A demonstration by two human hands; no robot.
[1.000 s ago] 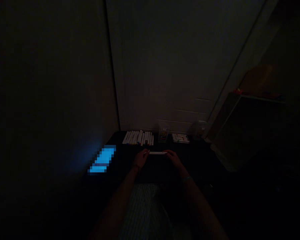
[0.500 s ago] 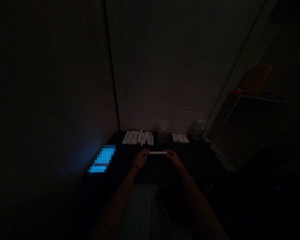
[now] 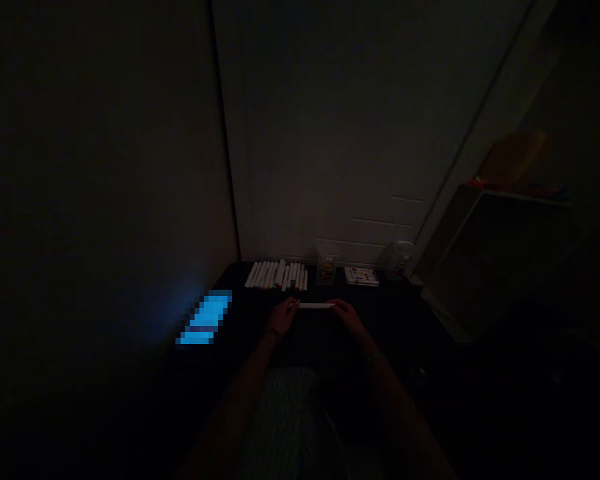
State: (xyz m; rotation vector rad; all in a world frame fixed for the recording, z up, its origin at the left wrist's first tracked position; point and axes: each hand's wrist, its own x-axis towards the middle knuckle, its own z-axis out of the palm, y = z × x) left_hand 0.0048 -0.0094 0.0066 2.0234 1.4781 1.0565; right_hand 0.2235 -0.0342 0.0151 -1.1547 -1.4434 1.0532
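The left hand (image 3: 282, 316) and right hand (image 3: 348, 316) pinch a white marker (image 3: 316, 306) by its two ends, sideways over the middle of the dark counter (image 3: 395, 323). Along the back edge, loose markers (image 3: 277, 275) lie near the left corner; a clear container (image 3: 327, 269) stands to their right.

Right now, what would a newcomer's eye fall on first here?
The bright blue, pixelated patch at the left of the dark table stands out most. Near the middle, both hands hold a slim white stick near its ends; beyond it, slightly left, lies a row of white markers.
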